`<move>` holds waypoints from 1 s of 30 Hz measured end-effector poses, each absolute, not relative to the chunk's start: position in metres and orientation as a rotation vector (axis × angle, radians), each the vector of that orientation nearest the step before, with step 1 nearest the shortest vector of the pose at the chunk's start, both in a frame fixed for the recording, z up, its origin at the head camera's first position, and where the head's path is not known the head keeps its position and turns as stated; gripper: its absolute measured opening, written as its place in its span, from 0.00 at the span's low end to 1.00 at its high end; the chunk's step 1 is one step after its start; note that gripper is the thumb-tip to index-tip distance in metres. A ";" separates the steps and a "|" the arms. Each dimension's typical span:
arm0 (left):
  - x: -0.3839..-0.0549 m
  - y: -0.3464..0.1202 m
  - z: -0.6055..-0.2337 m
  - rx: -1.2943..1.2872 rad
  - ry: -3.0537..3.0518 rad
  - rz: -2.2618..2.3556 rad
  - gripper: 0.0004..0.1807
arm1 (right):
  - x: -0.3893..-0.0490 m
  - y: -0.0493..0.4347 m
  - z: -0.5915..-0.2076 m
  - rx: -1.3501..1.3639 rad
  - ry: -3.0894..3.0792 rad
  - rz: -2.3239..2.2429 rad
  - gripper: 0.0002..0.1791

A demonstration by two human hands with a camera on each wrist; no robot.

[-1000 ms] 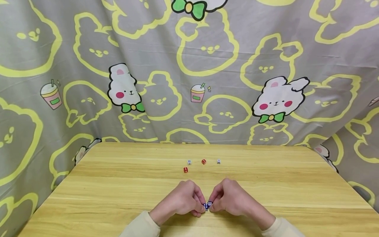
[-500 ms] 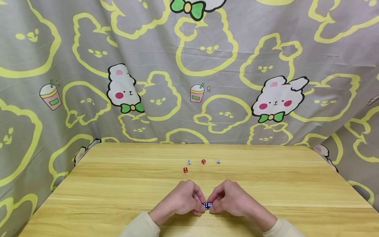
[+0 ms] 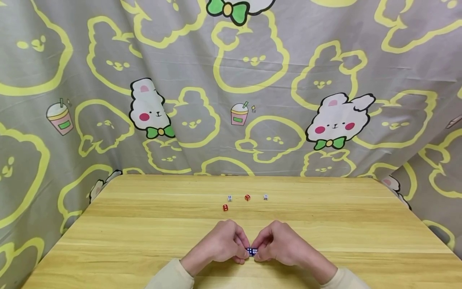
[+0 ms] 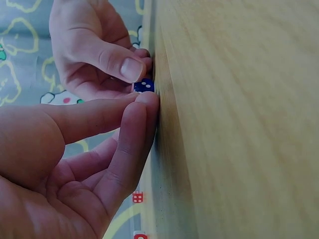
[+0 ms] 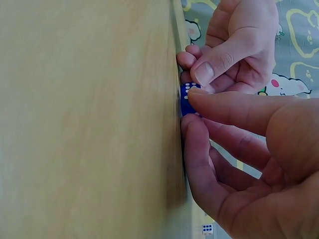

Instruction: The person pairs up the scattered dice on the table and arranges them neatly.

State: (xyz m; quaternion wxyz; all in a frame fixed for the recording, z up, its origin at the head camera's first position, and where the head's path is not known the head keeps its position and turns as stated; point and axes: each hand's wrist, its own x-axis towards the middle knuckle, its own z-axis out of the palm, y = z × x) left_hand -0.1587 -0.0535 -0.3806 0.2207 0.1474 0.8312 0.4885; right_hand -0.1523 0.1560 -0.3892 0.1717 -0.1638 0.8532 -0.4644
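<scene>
The left hand [image 3: 226, 242] pinches one of two side-by-side blue dice [image 3: 252, 252] from their left; the right hand [image 3: 280, 243] pinches the other from their right, at a wood-grain counter [image 3: 137, 241]. Beyond the blue dice, leftward, lies a red die [image 3: 225, 208]; farther beyond, a white die [image 3: 229, 198], second red die [image 3: 247, 198] and second white die [image 3: 265, 197]. Behind hangs a grey curtain [image 3: 202, 72], its printed drink cups [image 3: 239, 114] bearing green labels [image 3: 238, 119] too small to read.

Ahead of the left hand [image 3: 224, 243], a red die [image 3: 225, 207] lies on the wooden bench [image 3: 155, 212], a white die [image 3: 229, 198] just beyond it. A second white die [image 3: 265, 197] sits ahead of the right hand [image 3: 280, 244], a second red die [image 3: 247, 198] between the white ones. Farther off hangs a grey patterned cloth [image 3: 202, 72].
</scene>
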 end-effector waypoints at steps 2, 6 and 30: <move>-0.159 -0.054 -0.381 0.410 2.297 1.353 0.10 | -0.152 0.156 -0.389 -0.471 2.421 -1.319 0.09; -0.160 -0.054 -0.381 0.410 2.293 1.355 0.10 | -0.153 0.157 -0.389 -0.457 2.405 -1.321 0.10; -0.160 -0.054 -0.379 0.412 2.297 1.338 0.10 | -0.153 0.157 -0.387 -0.412 2.405 -1.321 0.10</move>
